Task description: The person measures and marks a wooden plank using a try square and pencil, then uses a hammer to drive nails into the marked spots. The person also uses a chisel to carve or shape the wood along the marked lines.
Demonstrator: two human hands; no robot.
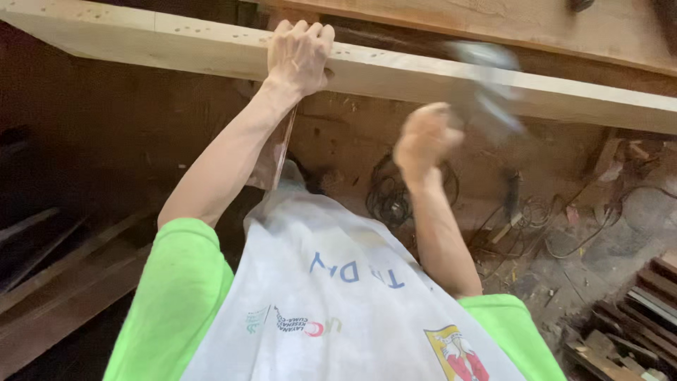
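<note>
A long pale wooden plank (176,44) runs across the top of the view, dotted with small holes. My left hand (300,55) grips its near edge, fingers curled over the top. My right hand (423,141) is closed around the handle of a tool (486,85) that is blurred by motion; its grey head lies over the plank's edge to the right of my left hand. What kind of tool it is I cannot tell. A white printed apron (338,296) and green sleeves (176,296) fill the lower view.
A second, wider board (536,21) lies behind the plank. Below it the floor holds coiled black cables (388,190), wood scraps and dust at the right (564,233), stacked timber pieces at the lower right (635,310), and dark planks at the left (63,275).
</note>
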